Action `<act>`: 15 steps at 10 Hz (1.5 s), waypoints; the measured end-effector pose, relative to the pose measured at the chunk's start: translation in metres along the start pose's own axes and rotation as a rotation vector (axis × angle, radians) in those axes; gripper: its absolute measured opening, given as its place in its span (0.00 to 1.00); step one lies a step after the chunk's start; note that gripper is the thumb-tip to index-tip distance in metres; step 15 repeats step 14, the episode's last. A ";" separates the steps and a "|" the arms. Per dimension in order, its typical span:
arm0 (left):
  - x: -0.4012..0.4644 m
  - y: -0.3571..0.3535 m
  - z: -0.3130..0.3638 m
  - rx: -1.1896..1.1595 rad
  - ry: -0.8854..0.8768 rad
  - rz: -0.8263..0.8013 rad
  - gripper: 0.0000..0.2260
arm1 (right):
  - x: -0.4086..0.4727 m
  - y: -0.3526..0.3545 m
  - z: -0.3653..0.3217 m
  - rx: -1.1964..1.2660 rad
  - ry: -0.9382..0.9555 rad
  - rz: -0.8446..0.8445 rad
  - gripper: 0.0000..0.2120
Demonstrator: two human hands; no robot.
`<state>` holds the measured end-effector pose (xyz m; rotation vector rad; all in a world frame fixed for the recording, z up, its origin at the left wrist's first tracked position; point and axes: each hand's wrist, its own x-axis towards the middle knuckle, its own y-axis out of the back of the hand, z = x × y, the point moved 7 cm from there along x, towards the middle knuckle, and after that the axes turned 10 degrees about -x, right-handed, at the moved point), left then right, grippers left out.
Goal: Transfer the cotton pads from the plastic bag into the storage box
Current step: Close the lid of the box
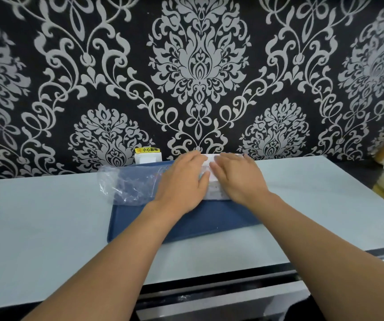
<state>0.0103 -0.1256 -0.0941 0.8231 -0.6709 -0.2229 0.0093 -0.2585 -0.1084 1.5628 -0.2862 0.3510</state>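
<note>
Both hands lie flat, fingers straight, gripping nothing: left hand and right hand press the white storage box on the blue tray on the desk. The plastic bag, touching the box's left, looks limp, light and slippery; pinch its open edge.

Tray lay on counter. On it: plastic bag left, storage box right. Both hands rested on box.

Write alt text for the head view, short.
Both hands, left hand and right hand, rest on a white box on a blue tray. A crumpled clear plastic bag lies at the tray's left, on a pale counter before damask wallpaper.
</note>
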 end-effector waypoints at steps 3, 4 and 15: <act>-0.048 0.097 -0.167 -0.175 0.909 0.150 0.37 | 0.024 -0.007 -0.134 0.169 0.230 -0.132 0.42; -0.065 0.091 -0.175 -0.544 0.913 0.180 0.12 | 0.035 -0.024 -0.151 0.038 0.201 -0.196 0.27; -0.615 0.249 -0.276 0.068 1.287 0.169 0.12 | -0.239 -0.108 -0.598 0.282 0.894 -0.819 0.18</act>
